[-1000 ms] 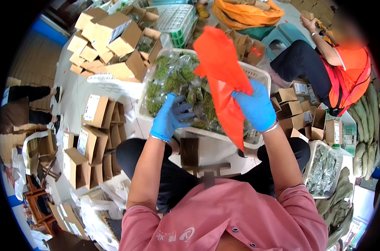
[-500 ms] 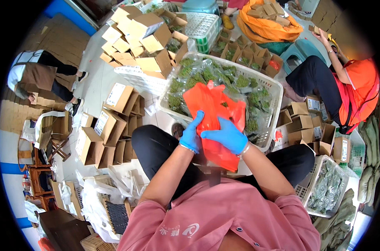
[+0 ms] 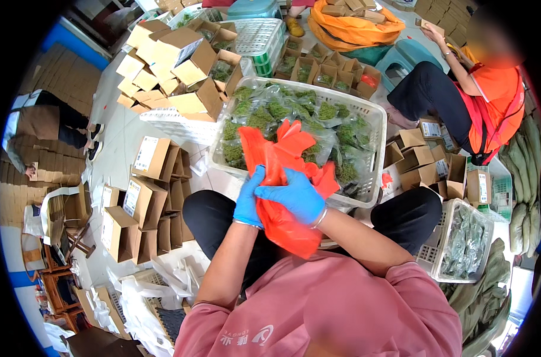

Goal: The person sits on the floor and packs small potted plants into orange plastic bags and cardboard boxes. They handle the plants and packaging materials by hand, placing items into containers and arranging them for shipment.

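A thin red plastic bag point(image 3: 282, 235) is bunched between my two blue-gloved hands over my lap. My left hand point(image 3: 249, 199) is closed round its left side, and my right hand point(image 3: 294, 197) grips it from the right, the fingers of both almost meeting. The bag's loose top flares out above my fingers and its lower end hangs towards me. Just beyond it, a white plastic crate point(image 3: 374, 163) holds several clear bags of green leafy sprigs point(image 3: 276, 110). Whether anything lies inside the red bag is hidden.
Open cardboard boxes point(image 3: 140, 202) stand at my left, with more boxes point(image 3: 428, 157) at right. Beyond the crate are a box pile point(image 3: 178, 65) and an orange sack point(image 3: 356, 27). A white crate point(image 3: 484, 229) sits by my right knee. A co-worker in orange point(image 3: 490, 107) sits at right; another person point(image 3: 44, 122) bends at left.
My hands have drawn closer together, gathering the red bag into a tighter bunch. It was spread wider before. The view has shifted, and the person at left has moved slightly.
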The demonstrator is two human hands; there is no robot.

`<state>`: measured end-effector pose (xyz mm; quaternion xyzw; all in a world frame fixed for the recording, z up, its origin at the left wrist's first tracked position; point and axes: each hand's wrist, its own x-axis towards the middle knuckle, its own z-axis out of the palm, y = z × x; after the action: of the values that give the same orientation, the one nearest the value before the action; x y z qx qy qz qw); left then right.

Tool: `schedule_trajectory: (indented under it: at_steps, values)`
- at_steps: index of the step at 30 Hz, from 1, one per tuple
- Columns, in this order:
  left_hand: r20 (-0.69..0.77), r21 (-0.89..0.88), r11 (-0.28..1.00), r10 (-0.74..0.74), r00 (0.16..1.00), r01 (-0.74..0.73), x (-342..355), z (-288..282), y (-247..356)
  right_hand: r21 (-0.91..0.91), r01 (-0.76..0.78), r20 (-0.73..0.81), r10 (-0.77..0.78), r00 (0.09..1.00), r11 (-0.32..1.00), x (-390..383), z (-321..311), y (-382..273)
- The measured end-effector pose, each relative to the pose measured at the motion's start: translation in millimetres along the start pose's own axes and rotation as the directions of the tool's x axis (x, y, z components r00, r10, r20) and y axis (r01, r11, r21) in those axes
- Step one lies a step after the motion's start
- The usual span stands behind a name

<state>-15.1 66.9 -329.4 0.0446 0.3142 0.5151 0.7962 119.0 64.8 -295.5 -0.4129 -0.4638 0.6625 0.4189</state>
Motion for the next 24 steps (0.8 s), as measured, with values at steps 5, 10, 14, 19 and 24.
schedule_trajectory:
  at_steps: [5,10,14,19,24]
  values:
    - [-0.089,0.076,0.997,0.038,0.995,-0.031,31.1,-34.0,17.8,0.284,-0.064,-0.101,0.096,0.99,0.957,9.4,-13.5,-0.8]
    - [-0.131,0.17,0.974,0.174,0.976,-0.151,29.2,-8.3,60.4,0.253,0.124,-0.371,-0.022,0.928,0.96,-1.8,-69.6,-39.1]
    - [-0.092,0.197,0.966,0.186,0.978,-0.165,10.9,-5.0,110.2,0.335,0.23,-0.522,-0.023,0.853,0.914,-1.2,-120.3,-45.0]
    - [-0.116,0.259,0.938,0.267,0.957,-0.23,40.5,-23.2,122.2,0.214,0.339,-0.661,-0.119,0.741,0.916,4.9,-156.8,-38.6]
    - [-0.395,0.586,0.768,0.549,0.736,-0.259,122.1,-89.7,124.4,0.131,0.47,-0.821,-0.17,0.545,0.873,0.2,-231.3,-40.9]
